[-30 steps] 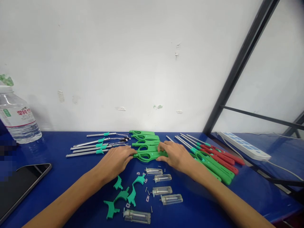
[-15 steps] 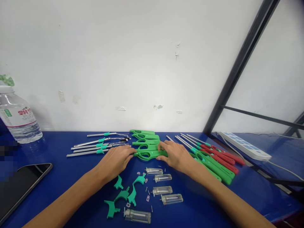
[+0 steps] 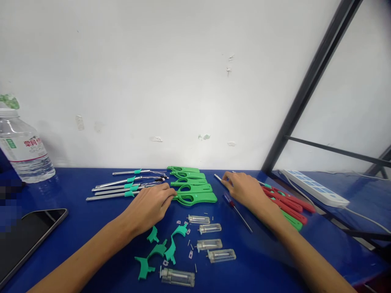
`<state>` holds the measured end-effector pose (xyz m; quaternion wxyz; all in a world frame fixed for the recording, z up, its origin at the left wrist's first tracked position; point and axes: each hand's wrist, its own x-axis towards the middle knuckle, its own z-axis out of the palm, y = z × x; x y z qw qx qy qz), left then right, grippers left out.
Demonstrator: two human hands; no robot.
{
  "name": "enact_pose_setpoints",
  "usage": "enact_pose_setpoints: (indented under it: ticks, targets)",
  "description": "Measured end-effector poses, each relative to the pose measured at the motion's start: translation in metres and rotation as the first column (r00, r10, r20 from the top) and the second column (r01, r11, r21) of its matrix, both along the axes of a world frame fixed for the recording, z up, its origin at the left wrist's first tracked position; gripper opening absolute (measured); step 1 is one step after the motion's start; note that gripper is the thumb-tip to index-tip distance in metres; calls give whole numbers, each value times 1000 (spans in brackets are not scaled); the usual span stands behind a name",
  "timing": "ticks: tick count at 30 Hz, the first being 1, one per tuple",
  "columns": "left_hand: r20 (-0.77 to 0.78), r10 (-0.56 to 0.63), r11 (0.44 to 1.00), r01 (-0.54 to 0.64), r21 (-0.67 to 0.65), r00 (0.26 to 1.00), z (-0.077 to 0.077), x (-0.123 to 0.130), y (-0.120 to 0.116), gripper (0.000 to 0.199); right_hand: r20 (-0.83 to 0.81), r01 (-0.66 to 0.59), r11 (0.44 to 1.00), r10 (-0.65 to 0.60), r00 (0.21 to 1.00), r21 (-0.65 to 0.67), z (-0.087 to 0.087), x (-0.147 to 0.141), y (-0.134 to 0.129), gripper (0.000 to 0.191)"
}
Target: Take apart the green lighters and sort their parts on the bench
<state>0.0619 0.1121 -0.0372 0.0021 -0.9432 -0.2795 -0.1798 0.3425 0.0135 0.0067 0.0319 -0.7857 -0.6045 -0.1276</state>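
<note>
My left hand [image 3: 154, 205] has its thumb and fingers closed on the left tip of the nearest green lighter casing [image 3: 197, 198]. Beyond that casing, several more green casings lie in a row toward the wall. My right hand [image 3: 244, 189] is over the finished lighters at the right, its fingers closed around the metal barrel [image 3: 218, 178] of one; the hand hides most of the green lighters [image 3: 291, 219]. Left of my right wrist lies a screwdriver [image 3: 233, 205]. Clear fuel tanks [image 3: 209, 228], teal triggers [image 3: 157, 249] and small screws [image 3: 196, 267] lie in front.
Metal lighter barrels with teal collars and wires [image 3: 114, 186] lie at the left. Red lighters [image 3: 287, 199] lie beside a white power strip [image 3: 316, 187] and a dark metal frame [image 3: 285, 136]. A water bottle [image 3: 29, 152] and a phone [image 3: 27, 238] are at far left.
My right hand has let go of the nearest green casing and moved right to the lighters. The screwdriver now shows where that hand was. My left hand stays at the casing's tip.
</note>
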Motion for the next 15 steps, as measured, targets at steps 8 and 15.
enact_pose_setpoints:
  ticks: [8,15]
  targets:
    - [21,-34,999,34,15,999,1,3,-4,33,12,226,952,-229,973,-207,7,35,-6,23]
    - [67,-55,997,50,63,996,-1,0,-1,31,65,198,932,-187,980,-305,-12,32,3,17]
